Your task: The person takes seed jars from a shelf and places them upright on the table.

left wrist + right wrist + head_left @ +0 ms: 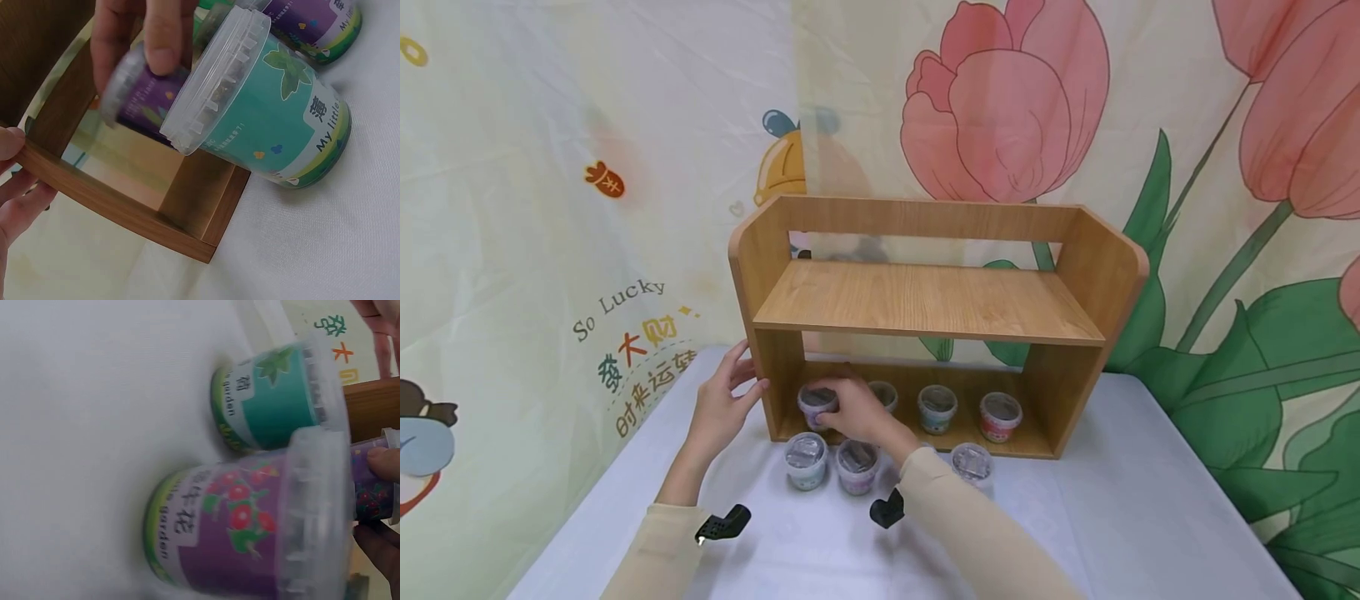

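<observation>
My right hand [853,407] grips a small purple cup [817,407] with a clear lid in the left part of the lower compartment of a wooden shelf [925,300]. In the left wrist view its thumb lies on that cup [149,94]. My left hand [718,408] rests against the shelf's left side panel, its thumb at the front edge. A teal cup [806,467] with a leaf print and a purple cup [857,475] with red flowers stand on the table just before the shelf. The held cup's base is partly hidden.
Inside the lower compartment stand a partly covered cup [886,395], a greenish cup [937,410] and a red cup [1000,418]. Another lidded cup [972,460] is on the white tablecloth [1120,500] beside my right sleeve. Printed curtains [865,100] hang behind.
</observation>
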Tool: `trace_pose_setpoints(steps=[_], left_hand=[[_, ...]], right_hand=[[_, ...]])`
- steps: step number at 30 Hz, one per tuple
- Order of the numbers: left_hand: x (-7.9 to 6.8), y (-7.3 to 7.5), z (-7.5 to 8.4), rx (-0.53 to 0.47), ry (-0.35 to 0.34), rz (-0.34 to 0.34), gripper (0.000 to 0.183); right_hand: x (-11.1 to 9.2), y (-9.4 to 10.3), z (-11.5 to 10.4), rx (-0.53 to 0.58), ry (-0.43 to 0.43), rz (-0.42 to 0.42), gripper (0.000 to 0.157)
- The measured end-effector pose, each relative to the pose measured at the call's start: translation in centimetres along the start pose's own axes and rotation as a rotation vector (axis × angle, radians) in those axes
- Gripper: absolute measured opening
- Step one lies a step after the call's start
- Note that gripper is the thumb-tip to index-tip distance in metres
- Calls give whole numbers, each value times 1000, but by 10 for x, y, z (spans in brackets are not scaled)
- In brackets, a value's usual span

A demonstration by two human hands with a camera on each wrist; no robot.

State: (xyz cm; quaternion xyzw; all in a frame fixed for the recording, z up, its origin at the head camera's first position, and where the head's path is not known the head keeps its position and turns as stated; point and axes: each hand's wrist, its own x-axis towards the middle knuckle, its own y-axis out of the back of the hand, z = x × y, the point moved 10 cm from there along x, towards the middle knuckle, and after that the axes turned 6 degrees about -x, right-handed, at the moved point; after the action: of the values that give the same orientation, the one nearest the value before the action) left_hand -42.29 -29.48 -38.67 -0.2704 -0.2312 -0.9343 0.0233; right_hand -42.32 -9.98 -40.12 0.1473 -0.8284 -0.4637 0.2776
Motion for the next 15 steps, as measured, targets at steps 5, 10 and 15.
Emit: trace_pose_setpoints(steps=[5,10,15], left_hand=[[0,0,1,2,9,-4,79],[0,1,1,10,21,-1,79],[0,0,1,8,20,-4,79]], right_hand=[[-5,28,-3,14,55,81,43],[-20,54,7,63,54,114,42],[-45,78,22,105,5,102,43]])
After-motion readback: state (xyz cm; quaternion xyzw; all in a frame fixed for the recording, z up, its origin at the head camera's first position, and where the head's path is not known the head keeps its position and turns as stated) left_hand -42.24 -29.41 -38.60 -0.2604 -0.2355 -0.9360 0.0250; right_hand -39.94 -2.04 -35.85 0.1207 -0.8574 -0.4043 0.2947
